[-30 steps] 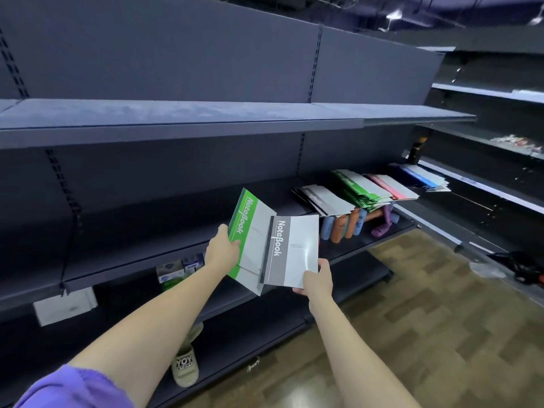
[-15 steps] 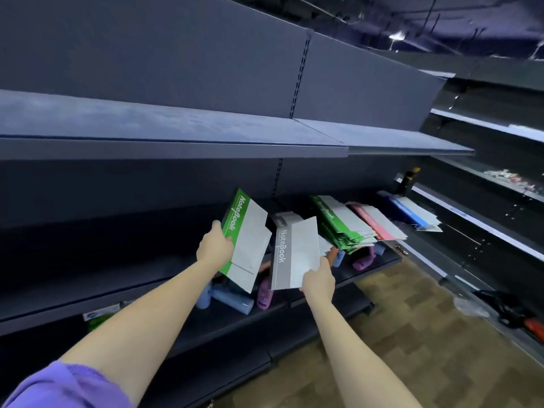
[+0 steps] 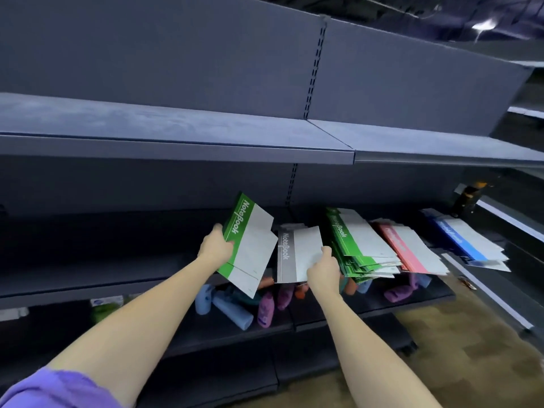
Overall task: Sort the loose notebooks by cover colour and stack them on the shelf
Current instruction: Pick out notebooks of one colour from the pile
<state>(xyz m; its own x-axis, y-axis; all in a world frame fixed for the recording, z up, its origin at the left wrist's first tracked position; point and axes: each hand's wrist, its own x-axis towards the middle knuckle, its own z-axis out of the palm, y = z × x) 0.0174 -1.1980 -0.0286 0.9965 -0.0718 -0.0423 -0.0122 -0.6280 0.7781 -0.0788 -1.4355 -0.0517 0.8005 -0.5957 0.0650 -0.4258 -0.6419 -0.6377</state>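
1. Your left hand (image 3: 214, 249) has its fingers clamped on one green notebook (image 3: 248, 245), held tilted in front of the shelf (image 3: 88, 275).
2. Your right hand (image 3: 323, 270) pinches one grey notebook (image 3: 298, 254) just beside it.
3. Farther along the shelf lie three piles: green stack (image 3: 357, 245), pink stack (image 3: 407, 250), blue stack (image 3: 465, 241).
4. Below, several bottles (image 3: 232, 312) lie loose.

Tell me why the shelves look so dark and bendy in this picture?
Head view: one ceiling light glares top right, so the dark grey metal shelf shades everything below; the wide lens bows its edges. The green-spined notebook in the left hand reads sharply; the blue-striped notebook stack is blurry.
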